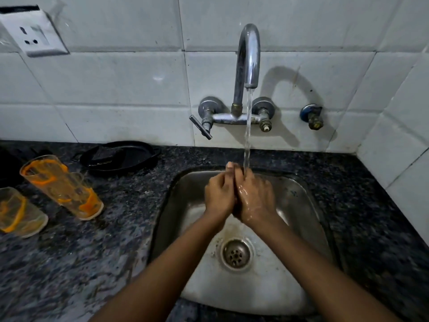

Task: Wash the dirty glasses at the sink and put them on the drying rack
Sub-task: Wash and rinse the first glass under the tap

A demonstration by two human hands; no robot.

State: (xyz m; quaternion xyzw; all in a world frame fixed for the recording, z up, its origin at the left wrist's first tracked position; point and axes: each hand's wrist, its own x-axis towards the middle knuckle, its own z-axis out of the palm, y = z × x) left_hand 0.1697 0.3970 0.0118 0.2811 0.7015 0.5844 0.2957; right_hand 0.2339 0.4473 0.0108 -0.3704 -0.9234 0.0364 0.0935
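Both hands are held together over the steel sink (183,182), directly beneath the running stream from the tap (248,66). The left hand (219,191) presses palm-inward against the right hand (254,198), with the fingers of each lying along the other. Neither hand holds a glass or any other object. The right hand is visibly wet; the water lands at its fingertips. This placement suggests a hand rinse rather than glass washing, since the stream is the only point where water reaches the basin.

The dirty glasses are well to the left of the left hand, on the dark stone counter (120,224). 2 are visible: 1 tall glass (62,187) with orange residue, and 1 glass at the frame edge (19,212) further left, partly cut off. Both stand clear of the basin, within reach, probably staged for washing. A black pan (120,156) lies beyond them, near the wall.

No drying rack is in view. No brand, label or legible writing can be read on any item.
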